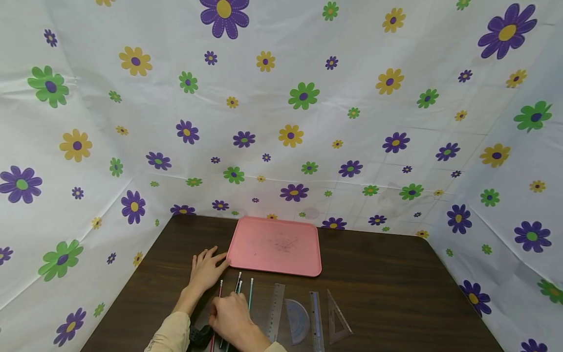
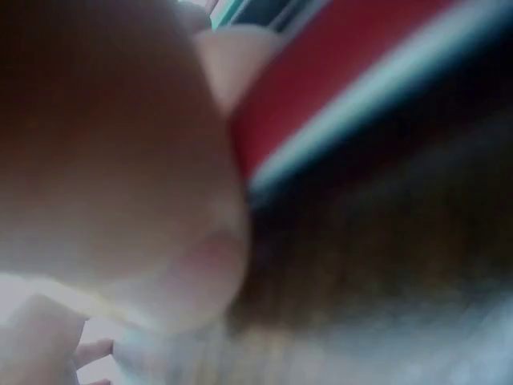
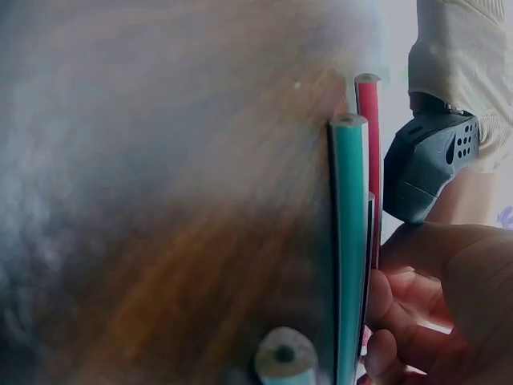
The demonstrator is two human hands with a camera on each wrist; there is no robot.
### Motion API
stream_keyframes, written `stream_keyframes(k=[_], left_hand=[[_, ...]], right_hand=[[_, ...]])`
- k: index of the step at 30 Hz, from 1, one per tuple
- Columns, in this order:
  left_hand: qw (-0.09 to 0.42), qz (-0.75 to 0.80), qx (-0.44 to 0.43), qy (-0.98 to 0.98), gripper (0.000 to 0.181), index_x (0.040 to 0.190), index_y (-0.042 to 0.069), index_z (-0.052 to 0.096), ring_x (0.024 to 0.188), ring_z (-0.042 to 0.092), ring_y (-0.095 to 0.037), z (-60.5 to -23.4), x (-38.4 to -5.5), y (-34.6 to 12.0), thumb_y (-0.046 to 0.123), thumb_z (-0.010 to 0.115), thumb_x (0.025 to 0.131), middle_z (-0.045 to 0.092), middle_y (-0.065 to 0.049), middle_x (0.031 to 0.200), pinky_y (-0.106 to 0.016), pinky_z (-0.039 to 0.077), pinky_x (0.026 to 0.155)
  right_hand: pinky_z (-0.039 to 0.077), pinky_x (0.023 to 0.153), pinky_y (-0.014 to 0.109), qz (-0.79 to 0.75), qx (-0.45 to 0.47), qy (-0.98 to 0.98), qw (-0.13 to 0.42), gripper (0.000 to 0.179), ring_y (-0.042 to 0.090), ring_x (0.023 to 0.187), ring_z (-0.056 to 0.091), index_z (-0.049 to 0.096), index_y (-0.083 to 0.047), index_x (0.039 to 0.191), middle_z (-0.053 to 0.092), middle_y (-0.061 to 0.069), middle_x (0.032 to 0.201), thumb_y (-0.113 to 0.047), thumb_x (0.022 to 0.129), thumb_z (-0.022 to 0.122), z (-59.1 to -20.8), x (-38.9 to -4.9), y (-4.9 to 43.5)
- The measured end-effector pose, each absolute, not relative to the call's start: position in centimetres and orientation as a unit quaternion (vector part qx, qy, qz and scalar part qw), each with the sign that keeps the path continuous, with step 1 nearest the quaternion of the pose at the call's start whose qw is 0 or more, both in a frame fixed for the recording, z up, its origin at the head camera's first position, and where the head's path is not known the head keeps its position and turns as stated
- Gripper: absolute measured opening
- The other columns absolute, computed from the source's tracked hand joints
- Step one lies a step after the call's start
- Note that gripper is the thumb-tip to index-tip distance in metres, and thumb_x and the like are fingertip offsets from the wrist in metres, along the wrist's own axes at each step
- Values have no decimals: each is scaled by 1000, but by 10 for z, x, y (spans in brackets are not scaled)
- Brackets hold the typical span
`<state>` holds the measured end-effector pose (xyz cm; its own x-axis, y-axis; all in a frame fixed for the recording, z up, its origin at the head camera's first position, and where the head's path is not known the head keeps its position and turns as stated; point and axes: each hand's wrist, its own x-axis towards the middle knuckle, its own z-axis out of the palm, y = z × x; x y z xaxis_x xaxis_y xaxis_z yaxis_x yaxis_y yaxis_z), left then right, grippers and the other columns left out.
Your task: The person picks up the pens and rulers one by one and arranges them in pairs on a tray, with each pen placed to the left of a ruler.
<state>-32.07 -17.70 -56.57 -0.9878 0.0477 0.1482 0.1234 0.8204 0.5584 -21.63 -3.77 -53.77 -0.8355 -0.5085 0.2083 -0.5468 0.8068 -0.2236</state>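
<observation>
In the head view my left hand [image 1: 204,274] lies with fingers spread and straight, fingertips at the near left corner of the pink tray [image 1: 274,232]. My right hand [image 1: 233,315] is over several pencils with white ends. Its fingers pinch the red pencil [image 3: 368,120], whose lower part they hide in the right wrist view. A teal pencil [image 3: 350,208] lies beside it, and the end of another pencil [image 3: 286,357] shows at the bottom. Up close and blurred, the red pencil [image 2: 321,80] appears against fingers in the left wrist view.
Right of the pencils lie a clear ruler [image 1: 275,313], a protractor [image 1: 298,321], a bluish ruler [image 1: 316,320] and a set square [image 1: 345,328]. A dark wrist device [image 1: 200,337] sits by the left sleeve. Flowered sheeting [image 1: 264,122] surrounds the brown table [image 1: 396,293].
</observation>
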Motion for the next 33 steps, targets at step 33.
stream_keyframes(k=[33], left_hand=[[54,-297,-43,-952,49,134,13,64,145,24,-51,-564,-321,-177,46,55,99,37,-24,156,-71,2,116]], right_hand=[[31,41,13,250,237,-934,90,8,-5,46,39,69,-21,79,54,-17,56,-15,77,73,-529,-213,-26]])
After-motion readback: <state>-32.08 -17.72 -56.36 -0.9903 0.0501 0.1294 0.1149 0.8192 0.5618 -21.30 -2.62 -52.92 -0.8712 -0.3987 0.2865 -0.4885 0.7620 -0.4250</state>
